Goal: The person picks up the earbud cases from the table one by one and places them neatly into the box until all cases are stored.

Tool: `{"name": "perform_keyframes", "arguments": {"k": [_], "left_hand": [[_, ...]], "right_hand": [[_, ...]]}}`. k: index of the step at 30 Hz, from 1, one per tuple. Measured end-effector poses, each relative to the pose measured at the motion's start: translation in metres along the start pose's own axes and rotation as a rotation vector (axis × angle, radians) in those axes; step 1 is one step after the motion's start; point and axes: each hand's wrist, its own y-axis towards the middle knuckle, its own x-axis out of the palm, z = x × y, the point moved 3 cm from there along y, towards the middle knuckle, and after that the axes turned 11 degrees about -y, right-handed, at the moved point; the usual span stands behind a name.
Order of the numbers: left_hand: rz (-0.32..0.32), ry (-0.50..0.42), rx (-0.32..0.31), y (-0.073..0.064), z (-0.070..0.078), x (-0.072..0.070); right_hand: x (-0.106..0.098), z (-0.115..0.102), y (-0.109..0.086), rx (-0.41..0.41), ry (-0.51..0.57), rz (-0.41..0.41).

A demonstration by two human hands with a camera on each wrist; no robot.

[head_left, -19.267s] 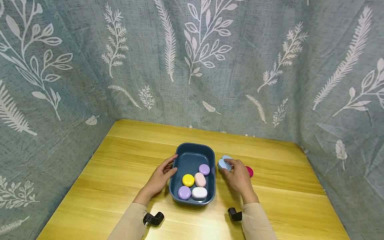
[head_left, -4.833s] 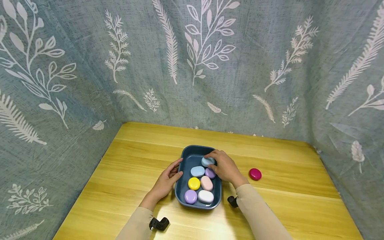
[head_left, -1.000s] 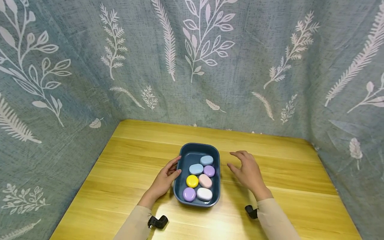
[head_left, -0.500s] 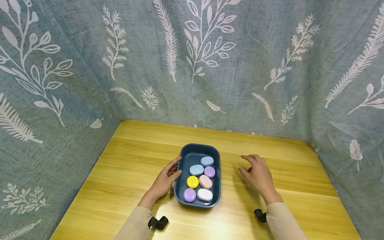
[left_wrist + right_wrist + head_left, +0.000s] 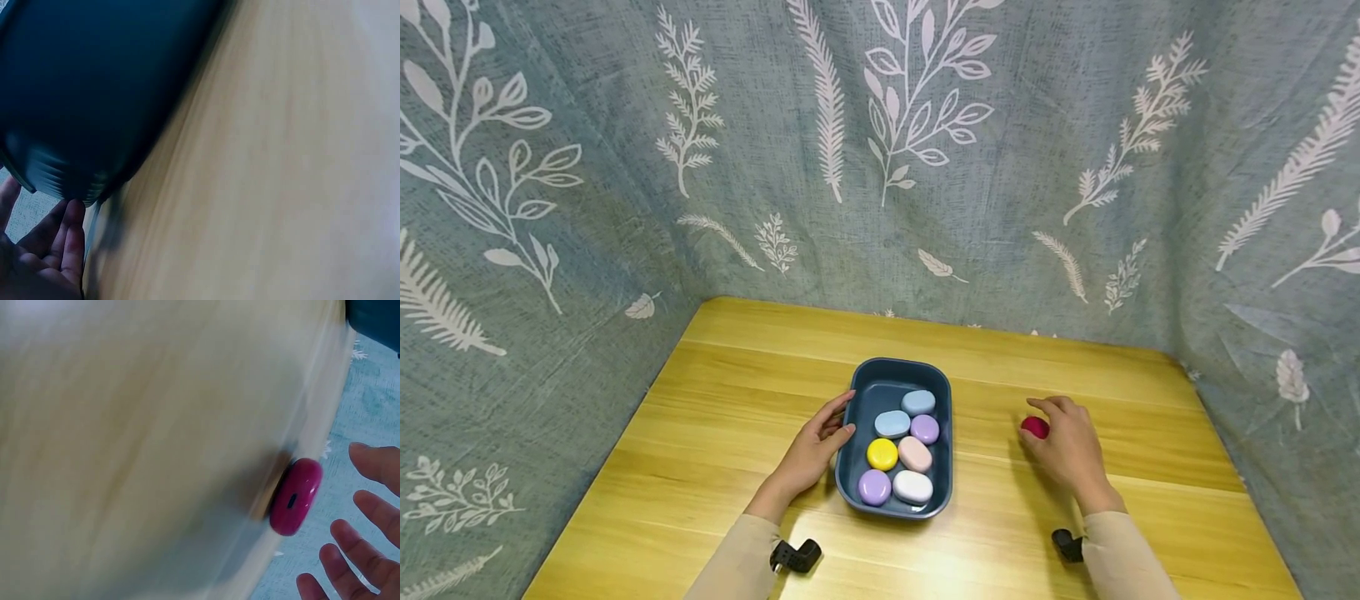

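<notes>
A dark blue rounded box (image 5: 859, 500) stands mid-table in the head view. Inside are several smooth, rounded cases: two light blue (image 5: 892, 424), two lilac (image 5: 874, 487), one yellow (image 5: 882, 454), one pale pink (image 5: 915, 454) and one white (image 5: 913, 487). My left hand (image 5: 808, 454) touches the box's left side, fingertips against its outer wall in the left wrist view. Off to the right, my right hand (image 5: 1070, 450) hovers with thumb and fingers spread around a magenta rounded case (image 5: 1035, 427). The right wrist view shows that case with a small dark slot in its side, apart from the fingers (image 5: 356, 547).
The wooden table (image 5: 760, 350) carries the box and the magenta case. A blue-green curtain (image 5: 850, 250) with white leaf prints hangs behind and along both sides. A black wrist camera (image 5: 797, 557) sits on each sleeve.
Since the oldest frame, two light blue cases have gone from the table into the box. Over the last second my right hand has moved right, to the magenta case; my left has stayed.
</notes>
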Motion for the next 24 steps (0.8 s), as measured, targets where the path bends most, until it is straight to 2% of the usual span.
{"name": "perform_keyframes", "arguments": {"k": [16, 24], "left_hand": [[-0.006, -0.006, 0.005, 0.000, 0.001, 0.001], [-0.006, 0.004, -0.001, 0.000, 0.003, 0.001]], "right_hand": [[0.013, 0.014, 0.000, 0.056, 0.008, -0.114], [0.017, 0.018, 0.000, 0.055, 0.008, -0.136]]}}
